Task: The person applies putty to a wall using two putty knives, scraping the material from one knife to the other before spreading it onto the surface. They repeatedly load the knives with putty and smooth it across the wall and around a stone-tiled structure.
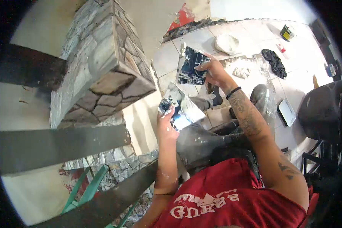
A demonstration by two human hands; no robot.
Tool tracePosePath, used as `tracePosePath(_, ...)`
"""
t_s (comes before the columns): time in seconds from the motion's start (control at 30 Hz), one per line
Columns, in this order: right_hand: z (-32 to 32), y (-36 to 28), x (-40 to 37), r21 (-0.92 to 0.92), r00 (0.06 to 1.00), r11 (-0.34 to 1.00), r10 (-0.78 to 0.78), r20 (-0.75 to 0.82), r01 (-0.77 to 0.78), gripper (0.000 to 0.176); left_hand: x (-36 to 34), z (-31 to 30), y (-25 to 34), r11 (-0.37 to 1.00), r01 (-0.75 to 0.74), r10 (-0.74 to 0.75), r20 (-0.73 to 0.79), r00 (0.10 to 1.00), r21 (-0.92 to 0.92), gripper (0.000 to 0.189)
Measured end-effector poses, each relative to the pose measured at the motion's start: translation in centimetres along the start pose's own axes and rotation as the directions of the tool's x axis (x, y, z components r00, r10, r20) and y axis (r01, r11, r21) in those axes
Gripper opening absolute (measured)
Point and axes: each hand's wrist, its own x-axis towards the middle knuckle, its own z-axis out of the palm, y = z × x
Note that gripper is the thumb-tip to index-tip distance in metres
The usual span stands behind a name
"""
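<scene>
My left hand (pixel 166 127) is closed around a wide putty knife (pixel 190 114) with a shiny blade, smeared with white paste around its dark grip. Above and to the right, my right hand (pixel 214 72) pinches a dark, flat spreader (pixel 192 68) by its side. White filler clings to the spreader's face and thickly to its far left corner. The two tools are close to each other but apart, both over the tiled floor. White specks mark the fingers and wrist of my left hand.
A stone-patterned block (pixel 102 76) juts out at the left, above dark beams (pixel 64 148). On the tiles are a white basin (pixel 227 44), a paste-covered board (pixel 243 70), a black cloth (pixel 273 62) and a tin (pixel 287 33). A black chair (pixel 321 110) stands at the right.
</scene>
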Motion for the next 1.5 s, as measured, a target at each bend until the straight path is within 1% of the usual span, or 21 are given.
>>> tracePosePath(0.03,-0.4,0.3,0.8,-0.211,0.995,0.972,-0.099,0.034,0.104,0.067,1.0,1.3,0.4,0.997,0.076,-0.069,-0.204,0.977,0.03,0.036)
tracePosePath(0.1,-0.3,1.0,0.6,0.14,0.999,0.99,-0.017,0.05,0.01,0.067,4.0,0.5,0.2,0.999,0.031,-0.029,-0.206,0.978,0.008,0.036)
tracePosePath(0.13,-1.0,1.3,0.1,-0.173,0.972,0.96,-0.199,0.121,0.218,0.064,4.8,1.3,0.6,1.0,-0.013,0.011,-0.184,0.983,-0.012,0.036)
tracePosePath(0.17,-1.7,1.6,-0.5,-0.446,0.908,0.792,-0.374,0.187,0.418,0.061,5.5,2.5,0.9,0.999,-0.039,0.041,-0.198,0.979,0.013,0.036)
tracePosePath(0.23,-2.3,2.2,-2.1,-0.072,0.947,0.966,-0.227,0.229,0.249,0.056,6.5,4.1,1.4,1.0,-0.014,0.019,-0.182,0.983,0.028,0.036)
tracePosePath(0.33,-2.5,3.5,-3.5,-0.57,0.885,0.679,-0.394,0.249,0.463,0.058,9.0,4.5,0.0,0.995,-0.024,0.032,-0.083,0.996,0.096,0.031)
tracePosePath(0.37,-1.2,2.6,-2.9,-0.403,0.706,0.58,-0.566,0.426,0.708,0.061,9.7,4.5,-0.6,0.995,-0.012,0.021,-0.086,0.996,0.095,0.026)
tracePosePath(0.47,-1.6,4.9,-4.0,-0.813,0.905,0.422,-0.32,0.28,0.401,0.061,10.6,4.5,-1.7,0.999,0.047,-0.047,-0.028,0.999,0.013,0.026)
tracePosePath(0.53,-3.9,5.7,-4.0,-0.895,0.902,0.222,-0.294,0.317,0.387,0.065,10.9,3.9,-1.8,0.989,0.125,-0.128,-0.037,0.991,-0.073,0.026)
tracePosePath(0.57,-4.5,5.9,-4.3,-0.915,0.899,0.117,-0.267,0.346,0.387,0.067,10.9,4.1,-1.5,0.995,0.095,-0.096,-0.037,0.995,-0.016,0.026)
tracePosePath(0.7,-4.2,3.5,-5.0,-0.853,0.92,0.426,-0.364,0.145,0.303,0.067,10.6,5.5,-1.2,0.997,-0.008,0.015,-0.097,0.995,0.071,0.025)
tracePosePath(0.8,-1.0,1.0,-5.6,-0.825,0.863,0.345,-0.407,0.299,0.448,0.063,10.5,4.8,-2.3,0.963,-0.141,0.152,-0.031,0.988,0.229,0.027)
tracePosePath(1.1,1.1,3.8,-6.1,-0.867,0.849,-0.116,-0.175,0.498,0.484,0.063,9.9,3.1,-2.8,0.901,-0.258,0.304,-0.084,0.949,0.35,0.022)
tracePosePath(1.13,0.6,2.8,-5.9,-0.875,0.89,0.219,0.055,0.453,0.432,0.065,10.6,2.9,-3.0,0.894,-0.282,0.337,-0.108,0.935,0.348,0.02)
tracePosePath(1.2,-2.9,3.9,-3.9,-0.619,0.858,0.677,-0.036,0.513,0.398,0.071,11.3,1.8,-3.2,0.869,-0.28,0.374,-0.171,0.912,0.408,0.024)
tracePosePath(1.23,-4.8,4.2,-4.1,-0.519,0.923,0.795,-0.128,0.364,0.315,0.072,11.4,1.7,-2.9,0.881,-0.239,0.339,-0.192,0.921,0.409,0.027)
tracePosePath(1.27,-5.3,1.8,-2.6,-0.464,0.969,0.874,-0.031,0.246,0.146,0.067,11.2,1.7,-2.4,0.89,-0.187,0.298,-0.219,0.929,0.416,0.029)
tracePosePath(1.3,-6.7,2.9,-1.8,-0.208,0.996,0.974,-0.084,0.035,0.09,0.057,11.2,1.6,-2.1,0.932,-0.104,0.204,-0.268,0.941,0.346,0.033)
tracePosePath(1.33,-5.2,2.2,-0.2,0.36,0.983,0.919,-0.113,-0.144,0.158,0.037,11.8,0.5,-2.5,0.96,-0.065,0.138,-0.257,0.956,0.271,0.036)
tracePosePath(1.47,-10.7,5.1,6.1,0.476,0.981,0.875,-0.157,0.11,0.087,0.027,13.9,-4.1,-5.2,1.0,0.016,-0.015,-0.054,0.998,0.005,0.044)
tracePosePath(1.5,-10.3,6.0,7.0,0.575,0.982,0.808,-0.183,0.036,0.13,0.024,13.7,-4.2,-5.1,0.996,0.06,-0.061,-0.011,0.998,-0.067,0.044)
